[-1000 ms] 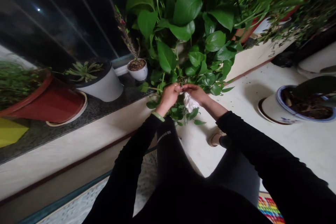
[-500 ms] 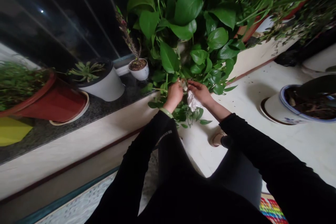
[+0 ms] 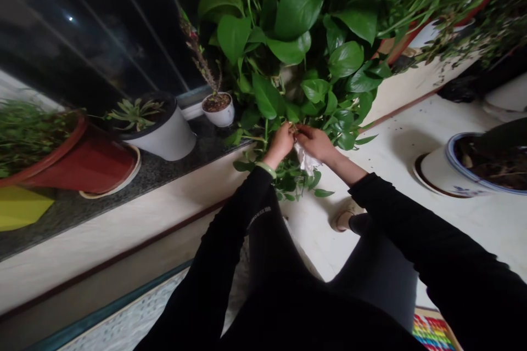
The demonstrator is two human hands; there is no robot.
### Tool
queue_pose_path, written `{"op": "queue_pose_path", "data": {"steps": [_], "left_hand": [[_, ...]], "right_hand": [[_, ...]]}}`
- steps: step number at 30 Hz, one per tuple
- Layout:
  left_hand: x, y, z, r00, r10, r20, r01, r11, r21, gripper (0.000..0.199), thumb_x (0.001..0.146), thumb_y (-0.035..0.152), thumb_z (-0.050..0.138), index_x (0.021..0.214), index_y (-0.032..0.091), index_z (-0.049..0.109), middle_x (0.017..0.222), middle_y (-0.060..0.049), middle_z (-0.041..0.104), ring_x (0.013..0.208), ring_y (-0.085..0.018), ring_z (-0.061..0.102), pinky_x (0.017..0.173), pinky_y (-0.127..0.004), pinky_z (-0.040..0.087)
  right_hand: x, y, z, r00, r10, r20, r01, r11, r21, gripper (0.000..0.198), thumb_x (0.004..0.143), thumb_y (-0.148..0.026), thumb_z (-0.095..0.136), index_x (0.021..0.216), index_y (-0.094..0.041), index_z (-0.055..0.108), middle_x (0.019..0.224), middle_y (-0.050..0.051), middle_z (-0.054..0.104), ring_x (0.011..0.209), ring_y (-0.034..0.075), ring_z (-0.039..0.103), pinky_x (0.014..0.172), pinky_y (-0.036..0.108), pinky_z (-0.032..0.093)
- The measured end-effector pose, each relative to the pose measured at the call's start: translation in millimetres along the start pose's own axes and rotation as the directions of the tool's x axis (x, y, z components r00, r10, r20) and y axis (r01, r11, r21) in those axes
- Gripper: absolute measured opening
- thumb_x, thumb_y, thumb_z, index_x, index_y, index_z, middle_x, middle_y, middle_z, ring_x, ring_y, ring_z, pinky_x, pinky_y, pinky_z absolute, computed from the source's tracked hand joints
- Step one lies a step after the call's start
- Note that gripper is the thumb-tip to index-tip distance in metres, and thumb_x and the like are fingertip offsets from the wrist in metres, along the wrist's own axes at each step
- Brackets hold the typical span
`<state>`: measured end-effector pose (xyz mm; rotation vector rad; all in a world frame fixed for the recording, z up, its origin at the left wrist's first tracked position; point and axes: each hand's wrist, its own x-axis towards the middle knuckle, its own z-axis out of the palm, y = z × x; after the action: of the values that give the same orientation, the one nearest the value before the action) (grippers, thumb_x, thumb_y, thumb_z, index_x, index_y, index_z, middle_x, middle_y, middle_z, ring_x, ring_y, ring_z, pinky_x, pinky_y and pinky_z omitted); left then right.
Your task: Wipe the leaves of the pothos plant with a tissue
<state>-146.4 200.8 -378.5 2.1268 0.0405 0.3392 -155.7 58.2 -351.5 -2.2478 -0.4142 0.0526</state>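
Amid the lower stems of a large, broad-leaved green vine [image 3: 298,8], my two hands meet fingertip to fingertip. My left hand [image 3: 279,144], with a pale green bangle at its wrist, is closed in a pinch; what lies between its fingers is too small to make out. Bent fingers of my right hand [image 3: 316,145] hold a crumpled white tissue [image 3: 305,161], which hangs below them. Leaves surround both hands, and a few trailing ones hang beneath the tissue.
Along the dark stone sill [image 3: 173,175] stand a red-brown planter [image 3: 102,162], a grey-white pot [image 3: 171,134] and a small white pot [image 3: 220,115]. A blue-rimmed pot [image 3: 442,167] sits on the pale floor to the right. A foot in a shoe [image 3: 343,216] shows below.
My hands have come closer together, the right hand's fingers curling in towards the left fingertips. More of the tissue's upper part is now covered. The view has shifted slightly.
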Motion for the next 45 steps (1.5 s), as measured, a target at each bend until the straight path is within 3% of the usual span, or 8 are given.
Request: {"op": "queue_pose_path", "data": {"steps": [10, 14, 20, 24, 28, 37, 40, 45], "left_hand": [[-18.0, -9.5, 0.6, 0.991, 0.116, -0.065, -0.118, 0.993, -0.019, 0.022, 0.097, 0.007, 0.058, 0.106, 0.021, 0.072, 0.098, -0.005, 0.078, 0.088, -0.018, 0.069, 0.087, -0.029, 0.054], [-18.4, -7.7, -1.7, 0.986, 0.133, -0.096, -0.13, 0.991, 0.042, 0.019, 0.102, 0.013, 0.055, 0.101, 0.021, 0.073, 0.096, -0.006, 0.077, 0.087, -0.019, 0.07, 0.083, -0.029, 0.052], [-21.9, -3.1, -4.0, 0.988, 0.093, -0.12, -0.074, 0.985, 0.155, 0.019, 0.104, 0.015, 0.054, 0.097, 0.019, 0.071, 0.099, -0.011, 0.078, 0.095, -0.023, 0.074, 0.091, -0.032, 0.053], [-27.1, -1.3, -4.6, 0.99, 0.026, -0.139, -0.017, 0.998, 0.063, 0.02, 0.105, 0.013, 0.052, 0.104, 0.019, 0.071, 0.114, -0.014, 0.08, 0.108, -0.023, 0.074, 0.102, -0.033, 0.054], [-29.2, 1.6, -6.9, 0.988, -0.058, -0.144, 0.058, 0.998, -0.001, 0.023, 0.103, 0.008, 0.051, 0.109, 0.017, 0.072, 0.125, -0.017, 0.079, 0.12, -0.023, 0.073, 0.11, -0.033, 0.051], [-5.6, 8.9, 21.6, 0.971, -0.186, -0.15, 0.17, 0.979, -0.111, 0.024, 0.099, 0.005, 0.053, 0.092, 0.018, 0.072, 0.103, -0.011, 0.081, 0.099, -0.02, 0.073, 0.096, -0.03, 0.054], [0.6, 8.5, 34.3, 0.962, -0.235, -0.135, 0.198, 0.95, -0.242, 0.023, 0.1, 0.007, 0.053, 0.089, 0.019, 0.069, 0.096, -0.006, 0.08, 0.095, -0.016, 0.072, 0.091, -0.025, 0.054], [7.5, -4.4, 39.4, 0.952, -0.258, -0.167, 0.203, 0.936, -0.288, 0.026, 0.103, 0.012, 0.051, 0.085, 0.018, 0.068, 0.097, -0.009, 0.08, 0.096, -0.017, 0.074, 0.092, -0.027, 0.056]], "right_hand": [[-4.1, 4.8, 5.8, 0.999, -0.036, 0.022, 0.031, 0.979, 0.2, 0.059, 0.097, -0.035, 0.057, 0.148, -0.007, 0.067, 0.143, 0.017, 0.075, 0.133, 0.034, 0.072, 0.12, 0.048, 0.051], [-7.3, 7.5, 4.3, 1.0, -0.021, 0.003, 0.02, 0.973, 0.229, 0.056, 0.095, -0.033, 0.061, 0.146, -0.01, 0.07, 0.142, 0.015, 0.076, 0.133, 0.034, 0.071, 0.121, 0.049, 0.05], [-5.6, 15.5, 2.8, 0.995, 0.065, -0.078, -0.045, 0.971, 0.236, 0.052, 0.099, -0.03, 0.055, 0.144, -0.01, 0.071, 0.133, 0.015, 0.08, 0.125, 0.032, 0.075, 0.116, 0.049, 0.054], [5.6, 13.0, 7.1, 0.998, 0.051, -0.046, -0.04, 0.978, 0.204, 0.05, 0.098, -0.029, 0.06, 0.144, -0.014, 0.072, 0.145, 0.015, 0.073, 0.137, 0.033, 0.069, 0.122, 0.048, 0.049], [11.0, 12.1, 10.3, 0.997, 0.072, -0.031, -0.065, 0.978, 0.201, 0.048, 0.097, -0.029, 0.062, 0.141, -0.014, 0.074, 0.143, 0.015, 0.075, 0.137, 0.033, 0.069, 0.122, 0.047, 0.049], [-10.6, 21.9, 4.2, 0.976, 0.032, -0.217, -0.002, 0.99, 0.14, 0.061, 0.097, -0.034, 0.057, 0.153, -0.01, 0.063, 0.147, 0.02, 0.071, 0.141, 0.037, 0.066, 0.124, 0.055, 0.046], [-6.9, 19.4, 1.1, 0.978, 0.044, -0.202, -0.014, 0.989, 0.148, 0.061, 0.097, -0.032, 0.056, 0.153, -0.008, 0.063, 0.151, 0.021, 0.069, 0.144, 0.036, 0.063, 0.127, 0.054, 0.043], [-3.7, 15.9, 2.7, 0.984, 0.038, -0.173, -0.011, 0.988, 0.155, 0.056, 0.097, -0.03, 0.056, 0.149, -0.009, 0.067, 0.145, 0.019, 0.073, 0.138, 0.035, 0.068, 0.123, 0.052, 0.048]]}}
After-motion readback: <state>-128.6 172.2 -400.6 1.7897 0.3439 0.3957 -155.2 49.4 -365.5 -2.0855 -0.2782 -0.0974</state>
